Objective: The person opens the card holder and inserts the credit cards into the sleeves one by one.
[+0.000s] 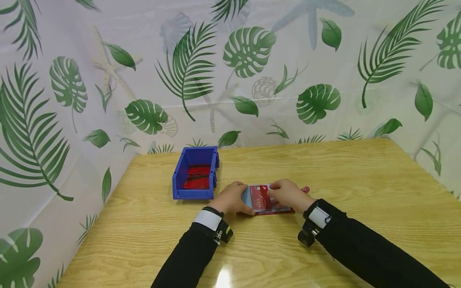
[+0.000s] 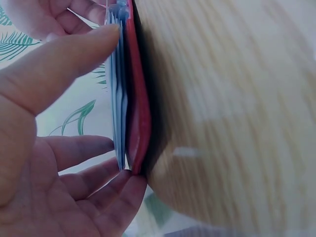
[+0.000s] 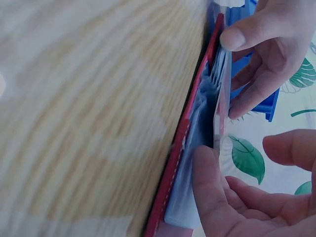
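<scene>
A red card holder [image 1: 268,213] lies opened on the table, its stack of clear plastic sleeves [image 2: 117,98] fanned slightly apart above the red cover [image 2: 140,108]. On the top sleeve lies a red card marked VIP [image 1: 260,198]. My left hand [image 1: 232,198] grips the holder's left end, thumb over the sleeve edges, fingers at the far side and against the cover. Over the right part is my right hand [image 1: 289,195]. In the right wrist view its fingers [image 3: 210,185] touch the sleeve at the card's edge, while another digit stands raised and apart.
A blue plastic bin [image 1: 193,194] stands behind and left of the hands, with red flat items [image 1: 197,182] inside. A red snap tab [image 1: 305,189] sticks out beyond my right hand. Leaf-patterned cloth [image 1: 252,92] hangs behind the wooden table [image 1: 345,180].
</scene>
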### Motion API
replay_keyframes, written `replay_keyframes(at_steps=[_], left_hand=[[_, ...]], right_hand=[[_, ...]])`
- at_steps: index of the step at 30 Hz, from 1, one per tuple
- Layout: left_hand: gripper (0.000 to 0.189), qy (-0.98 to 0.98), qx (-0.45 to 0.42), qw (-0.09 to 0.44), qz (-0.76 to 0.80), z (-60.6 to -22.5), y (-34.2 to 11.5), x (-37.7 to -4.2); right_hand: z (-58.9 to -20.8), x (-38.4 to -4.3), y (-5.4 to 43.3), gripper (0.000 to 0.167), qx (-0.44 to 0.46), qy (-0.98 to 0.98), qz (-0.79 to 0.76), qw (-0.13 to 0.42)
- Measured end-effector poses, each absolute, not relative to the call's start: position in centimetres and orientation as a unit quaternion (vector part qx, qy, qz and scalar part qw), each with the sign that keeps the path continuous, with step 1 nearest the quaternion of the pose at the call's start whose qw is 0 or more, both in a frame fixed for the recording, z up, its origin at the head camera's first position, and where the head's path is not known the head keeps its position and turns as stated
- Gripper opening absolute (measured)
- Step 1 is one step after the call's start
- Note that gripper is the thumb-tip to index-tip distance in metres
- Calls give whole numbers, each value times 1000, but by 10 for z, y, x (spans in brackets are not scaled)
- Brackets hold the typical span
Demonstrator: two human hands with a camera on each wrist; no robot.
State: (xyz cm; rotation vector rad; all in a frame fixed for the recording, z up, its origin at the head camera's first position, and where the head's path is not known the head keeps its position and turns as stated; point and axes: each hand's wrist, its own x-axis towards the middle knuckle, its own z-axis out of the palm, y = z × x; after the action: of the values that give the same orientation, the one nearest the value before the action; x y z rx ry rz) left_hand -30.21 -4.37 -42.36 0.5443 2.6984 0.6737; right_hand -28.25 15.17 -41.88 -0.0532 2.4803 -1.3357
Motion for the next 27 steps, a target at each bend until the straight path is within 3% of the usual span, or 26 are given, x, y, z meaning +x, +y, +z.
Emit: replay_keyframes(at_steps=[7,27], left_hand=[[86,940,188,157,236,-424,-44,-302],[86,945,191,147,220,-424,-43,-303]], right_hand=[[-417,-279,149,42,-7,848,-499,178],[-422,-276,141,35,-36,864,-482,140]])
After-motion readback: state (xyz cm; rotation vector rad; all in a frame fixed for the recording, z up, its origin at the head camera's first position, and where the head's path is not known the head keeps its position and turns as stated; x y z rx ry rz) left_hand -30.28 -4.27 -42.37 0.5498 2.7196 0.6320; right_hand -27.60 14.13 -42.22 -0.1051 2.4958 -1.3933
